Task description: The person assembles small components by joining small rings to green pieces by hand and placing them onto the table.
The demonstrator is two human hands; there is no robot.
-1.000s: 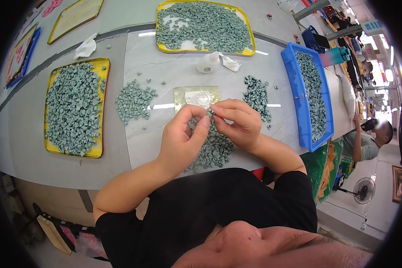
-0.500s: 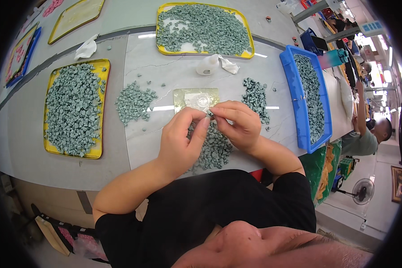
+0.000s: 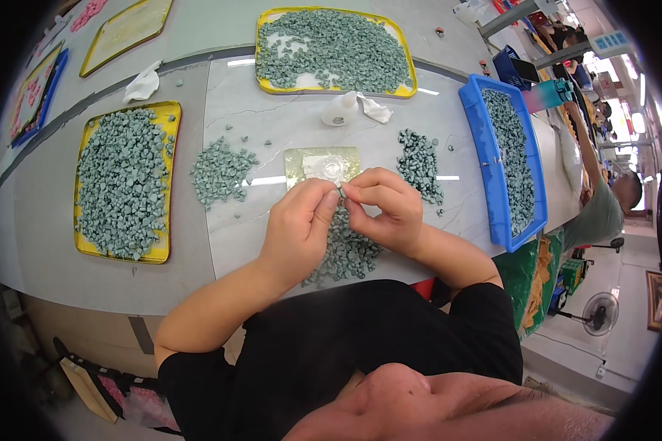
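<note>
Above the near edge of the table my two hands meet, fingertips almost touching. My left hand [image 3: 300,220] and my right hand [image 3: 387,211] both pinch a small green stone-like piece [image 3: 341,191], mostly covered by the fingers. Under them lies a pile of similar green pieces [image 3: 351,253]. Just beyond the fingertips, a small round clear dish [image 3: 333,167] rests on a flat yellowish-clear sheet [image 3: 294,163]. Loose green pieces form one heap [image 3: 222,173] to the left and a darker heap [image 3: 419,167] to the right.
A white squeeze bottle [image 3: 340,112] stands beyond the sheet, beside crumpled tissue [image 3: 375,109]. Yellow trays of green pieces sit at the left [image 3: 166,228] and far side [image 3: 301,91]. A blue bin [image 3: 496,202] borders the right, near a teal bottle [image 3: 548,96] and another person [image 3: 602,213].
Both hands have shifted very slightly, with the right fingers a little closer to the left and the piece still between them. The person at the right has moved an arm.
</note>
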